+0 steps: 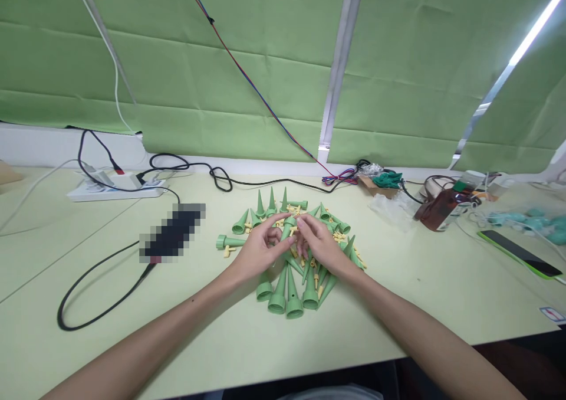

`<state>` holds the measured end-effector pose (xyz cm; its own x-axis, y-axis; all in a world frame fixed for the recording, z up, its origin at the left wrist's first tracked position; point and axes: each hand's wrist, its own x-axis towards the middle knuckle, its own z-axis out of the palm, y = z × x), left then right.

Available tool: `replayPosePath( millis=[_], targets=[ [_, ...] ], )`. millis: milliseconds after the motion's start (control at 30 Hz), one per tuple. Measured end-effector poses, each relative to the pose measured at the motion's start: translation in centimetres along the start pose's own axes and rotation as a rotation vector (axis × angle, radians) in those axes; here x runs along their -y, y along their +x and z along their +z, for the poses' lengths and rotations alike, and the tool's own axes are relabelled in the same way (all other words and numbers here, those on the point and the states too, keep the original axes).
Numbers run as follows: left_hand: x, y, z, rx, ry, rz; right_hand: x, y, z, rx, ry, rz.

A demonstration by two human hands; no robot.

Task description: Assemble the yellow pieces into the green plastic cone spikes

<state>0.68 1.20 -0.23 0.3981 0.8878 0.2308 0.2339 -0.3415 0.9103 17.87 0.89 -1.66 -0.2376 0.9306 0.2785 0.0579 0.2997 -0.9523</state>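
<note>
A heap of green plastic cone spikes (289, 282) and small yellow plug pieces (339, 235) lies on the pale green table (221, 341). Both hands are over the middle of the heap. My left hand (259, 248) curls its fingers around one green cone (287, 230), holding it upright. My right hand (319, 243) meets it from the right, its fingertips pinched at the top of that same cone, possibly on a small yellow piece.
A white power strip (115, 189) with black cables sits at the back left, next to a blurred dark device (172, 233). A brown bottle (442, 208), plastic bags and a phone with a green edge (515, 252) lie at the right. Green blinds hang behind.
</note>
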Motion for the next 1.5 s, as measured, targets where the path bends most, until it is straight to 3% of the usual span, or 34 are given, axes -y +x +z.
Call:
replayPosePath(
  millis=[267,533,867,1300,1500],
  targets=[
    [0.3,-0.5,0.4,-0.024,0.447,0.042,0.5,-0.4,-0.5,-0.253,-0.498,-0.181],
    [0.6,-0.9,0.6,-0.024,0.633,-0.007,-0.1,-0.1,-0.7,-0.301,-0.712,-0.203],
    [0.5,-1.0,0.8,-0.014,0.626,-0.029,-0.8,0.2,-1.1,-0.267,-0.864,-0.215],
    [0.9,-1.0,0.9,0.036,0.519,0.051,-1.6,0.1,-1.3,-0.219,-0.93,-0.191],
    [0.9,-0.8,0.6,-0.019,0.536,0.068,-1.3,0.1,-1.2,-0.198,-0.932,-0.19]
  ],
)
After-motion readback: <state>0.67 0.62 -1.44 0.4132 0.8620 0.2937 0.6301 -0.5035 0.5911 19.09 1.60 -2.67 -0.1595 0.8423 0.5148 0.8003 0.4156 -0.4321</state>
